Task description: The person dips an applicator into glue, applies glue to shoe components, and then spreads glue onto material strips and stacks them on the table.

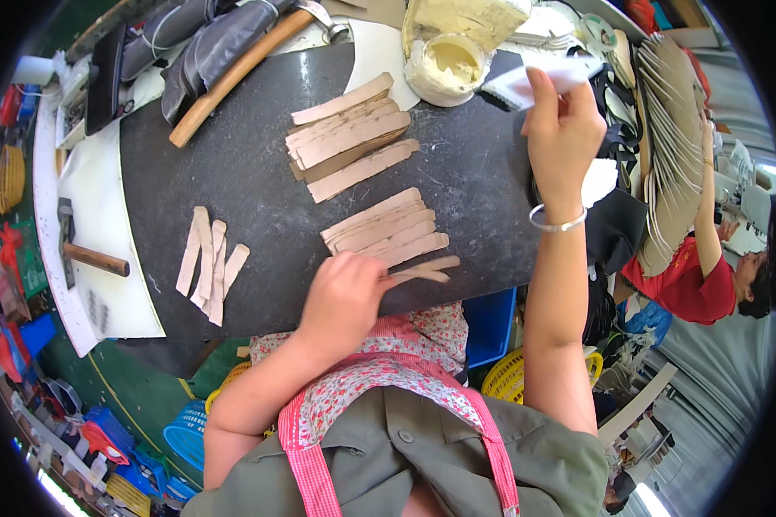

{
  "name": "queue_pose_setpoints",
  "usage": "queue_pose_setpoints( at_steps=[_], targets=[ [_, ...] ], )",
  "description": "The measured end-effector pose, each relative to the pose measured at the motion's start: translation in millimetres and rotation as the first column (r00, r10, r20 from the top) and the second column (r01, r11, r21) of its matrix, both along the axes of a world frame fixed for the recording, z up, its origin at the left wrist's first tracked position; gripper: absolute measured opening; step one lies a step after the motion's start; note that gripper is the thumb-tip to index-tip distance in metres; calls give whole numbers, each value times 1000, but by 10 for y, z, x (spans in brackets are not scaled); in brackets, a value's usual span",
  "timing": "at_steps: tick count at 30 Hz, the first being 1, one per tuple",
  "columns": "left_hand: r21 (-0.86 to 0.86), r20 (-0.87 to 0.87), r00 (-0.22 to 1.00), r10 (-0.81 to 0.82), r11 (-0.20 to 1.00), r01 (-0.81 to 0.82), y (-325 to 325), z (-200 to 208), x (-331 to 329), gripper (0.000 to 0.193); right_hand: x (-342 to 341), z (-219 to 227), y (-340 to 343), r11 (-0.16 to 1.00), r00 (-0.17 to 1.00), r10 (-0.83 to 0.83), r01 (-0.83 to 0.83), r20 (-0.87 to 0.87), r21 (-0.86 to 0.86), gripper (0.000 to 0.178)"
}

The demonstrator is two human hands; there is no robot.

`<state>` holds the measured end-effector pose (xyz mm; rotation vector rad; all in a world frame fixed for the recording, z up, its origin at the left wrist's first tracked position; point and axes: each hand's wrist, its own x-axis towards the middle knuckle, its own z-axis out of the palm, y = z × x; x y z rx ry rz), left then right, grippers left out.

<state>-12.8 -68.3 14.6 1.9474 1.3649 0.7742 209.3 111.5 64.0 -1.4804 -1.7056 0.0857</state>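
My left hand [345,289] is closed at the table's near edge, its fingertips pinching the end of a thin tan strip [427,269]. Just beyond it lies a fanned row of similar tan strips [384,228], overlapping each other. My right hand [565,125] is raised at the right, gripping a flat white tool [539,82] with a dark lower edge; blur hides its exact kind. Next to that tool stands a tub of cream-coloured paste [448,67], smeared round its rim. Farther back sits a thicker stack of strips [349,133]. Several loose strips [209,267] lie at the left.
A dark work mat [259,172] covers the table. Toward the back left are a wooden-handled tool [233,82] and grey rolled material [220,52]; a hammer [95,258] lies on a white sheet at the left. Stacked curved pieces [672,146] and a person in red [690,280] are at the right.
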Motion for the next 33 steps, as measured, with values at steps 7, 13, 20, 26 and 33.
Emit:
queue_pose_setpoints(
  at_steps=[7, 13, 20, 26, 33],
  targets=[
    [-286, -101, 781, 616, 734, -616, -194, 55, -881, 28, 160, -2, -935, 877, 792, 72, -339, -606, -339, 8],
    [276, -231, 956, 182, 954, -115, -228, 23, -274, 36, 121, -184, -1376, 855, 871, 468, -489, -148, -174, 33],
    [206, -259, 965, -29, 975, 85, -62, -161, 58, 31, 36, -270, -1449, 746, 752, 657, -640, 52, -184, 37],
    [222, -275, 960, -43, 969, 107, -49, -151, 47, 28, -129, -282, -1432, 723, 724, 690, -689, -3, -54, 37],
    [254, -230, 973, -28, 963, 88, -56, -181, 31, 28, -141, -264, -1565, 613, 618, 785, -770, 30, -180, 35]
  ],
)
